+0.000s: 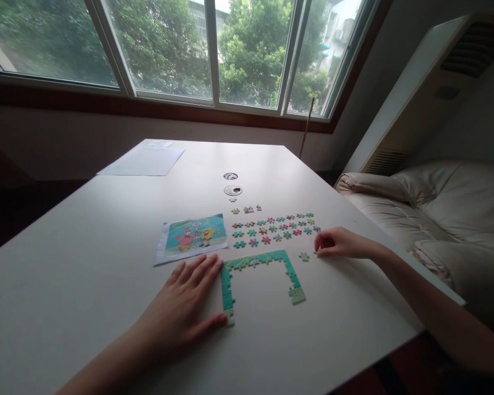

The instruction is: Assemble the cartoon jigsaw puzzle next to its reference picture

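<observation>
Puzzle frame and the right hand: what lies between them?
In the head view, one loose pale piece lies on the table between the joined frame and the right hand.

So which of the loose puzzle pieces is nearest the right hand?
The pale green piece lying alone below the rows of coloured pieces, between the assembled border and the right hand; the others sit in rows farther up.

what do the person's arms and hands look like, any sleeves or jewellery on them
No sleeves show: the left forearm and right forearm are bare to the picture's edge. The left hand and right hand wear no gloves, and no ring, watch or bracelet shows. The nails look short and unpainted, as far as can be told.
</observation>
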`<act>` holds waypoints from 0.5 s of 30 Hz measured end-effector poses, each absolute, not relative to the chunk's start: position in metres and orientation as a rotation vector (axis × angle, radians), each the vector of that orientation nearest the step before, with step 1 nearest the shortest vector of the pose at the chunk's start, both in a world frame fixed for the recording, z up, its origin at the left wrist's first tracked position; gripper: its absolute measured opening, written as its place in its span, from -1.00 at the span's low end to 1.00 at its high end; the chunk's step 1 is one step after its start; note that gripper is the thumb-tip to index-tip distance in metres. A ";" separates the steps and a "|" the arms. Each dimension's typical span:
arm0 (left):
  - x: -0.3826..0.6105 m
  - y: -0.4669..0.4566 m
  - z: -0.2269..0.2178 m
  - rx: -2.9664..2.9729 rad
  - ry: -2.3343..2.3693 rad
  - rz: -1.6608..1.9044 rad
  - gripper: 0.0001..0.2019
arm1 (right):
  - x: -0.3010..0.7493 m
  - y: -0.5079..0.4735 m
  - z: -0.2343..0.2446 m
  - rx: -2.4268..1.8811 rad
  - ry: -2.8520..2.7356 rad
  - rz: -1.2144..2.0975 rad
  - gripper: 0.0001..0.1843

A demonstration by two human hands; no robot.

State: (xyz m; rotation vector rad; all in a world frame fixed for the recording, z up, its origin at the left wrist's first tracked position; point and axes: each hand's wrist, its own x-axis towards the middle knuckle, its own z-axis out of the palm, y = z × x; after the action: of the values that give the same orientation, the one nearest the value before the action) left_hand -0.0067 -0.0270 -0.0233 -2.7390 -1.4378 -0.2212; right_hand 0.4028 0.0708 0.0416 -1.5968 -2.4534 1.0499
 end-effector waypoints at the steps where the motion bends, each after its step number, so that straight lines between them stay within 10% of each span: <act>1: -0.007 -0.027 -0.024 -2.739 -1.439 -0.218 -0.16 | 0.403 0.072 0.044 -1.581 -2.464 1.078 -0.68; 15: -0.008 -0.027 -0.025 -2.729 -1.424 -0.263 -0.15 | 0.308 0.166 0.059 -1.349 -2.633 0.674 -0.79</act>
State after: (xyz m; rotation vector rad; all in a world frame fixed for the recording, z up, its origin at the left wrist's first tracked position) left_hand -0.0075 -0.0269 -0.0249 -2.7293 -1.4238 -0.2634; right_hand 0.3079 0.1660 0.0588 -1.3495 -2.6335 0.6745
